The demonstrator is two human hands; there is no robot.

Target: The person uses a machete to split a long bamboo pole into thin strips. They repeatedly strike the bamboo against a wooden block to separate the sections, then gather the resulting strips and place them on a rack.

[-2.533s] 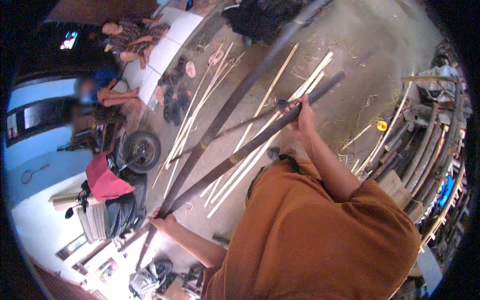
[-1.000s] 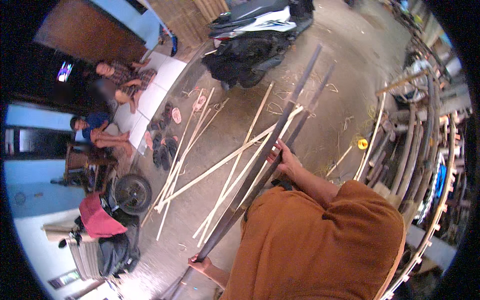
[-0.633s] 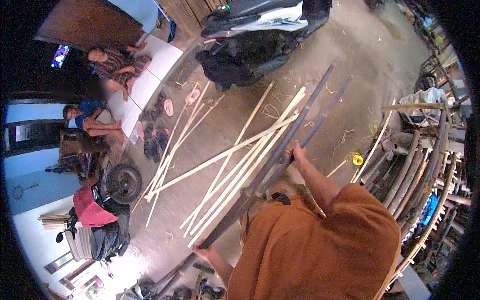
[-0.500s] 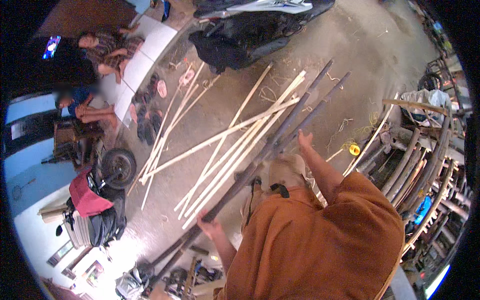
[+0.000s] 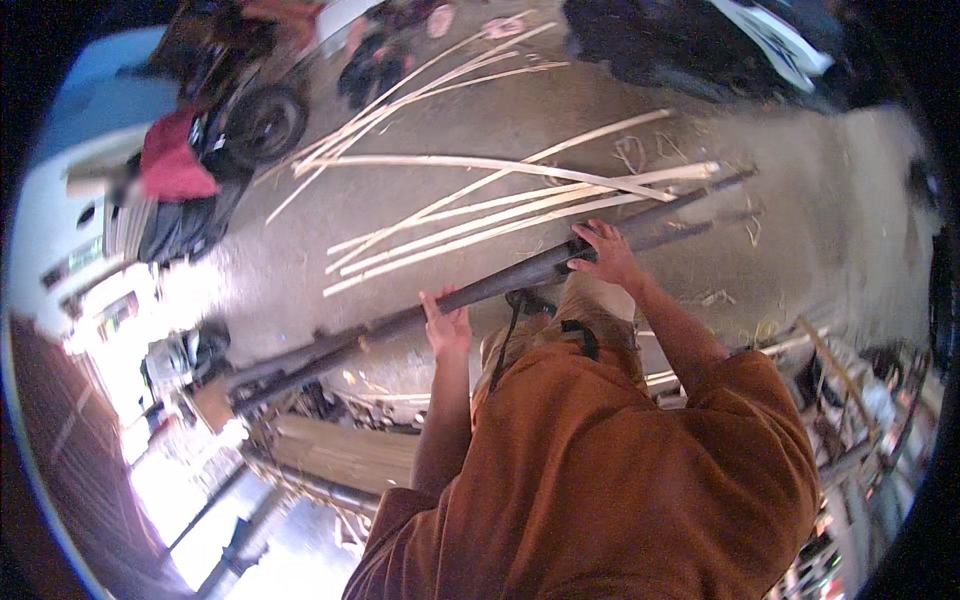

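Observation:
A pair of long dark poles (image 5: 510, 279) runs slantwise in front of me, from the lower left up to the right, close together with their far right ends spread apart. My left hand (image 5: 447, 325) holds them near the middle, its fingers up against the near side and its palm partly turned up. Further right, my right hand (image 5: 607, 255) grips the poles with its fingers over the top. Just beyond, several pale wooden strips (image 5: 470, 228) lie crossed on the floor.
More thin pale strips (image 5: 400, 105) lie farther off at the upper left. A motorbike with a red cover (image 5: 178, 160) stands on the left, and a black-covered one (image 5: 650, 50) at the back. Planks (image 5: 345, 447) sit at lower left; wood and clutter (image 5: 850, 400) fill the right.
My view has turned to the right, and the poles now lie flatter across it. Both hands stay on them, the right one now with its fingers over the top.

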